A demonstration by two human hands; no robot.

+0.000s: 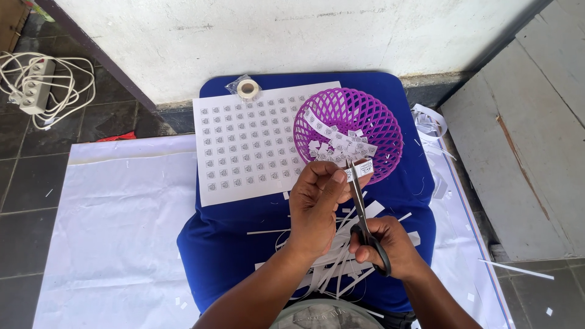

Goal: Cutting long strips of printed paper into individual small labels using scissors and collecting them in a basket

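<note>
My left hand (318, 204) pinches a narrow white paper strip (363, 170) printed with small square codes, just at the near rim of a purple lattice basket (378, 116). My right hand (390, 247) grips black-handled scissors (361, 207), whose blades point up at the strip's end beside my left fingers. Several cut paper squares (335, 146) lie inside the basket. A white sheet with rows of the same small printed squares (250, 146) lies to the left of the basket on a blue cloth-covered surface (225, 244). Loose white strips (332, 268) hang below my hands.
A roll of clear tape (248, 89) sits at the sheet's far edge. A large white sheet (116, 231) covers the dark tiled floor. A white power strip with coiled cable (33, 85) lies far left. Paper scraps (429, 119) lie at the right, near grey boards (530, 140).
</note>
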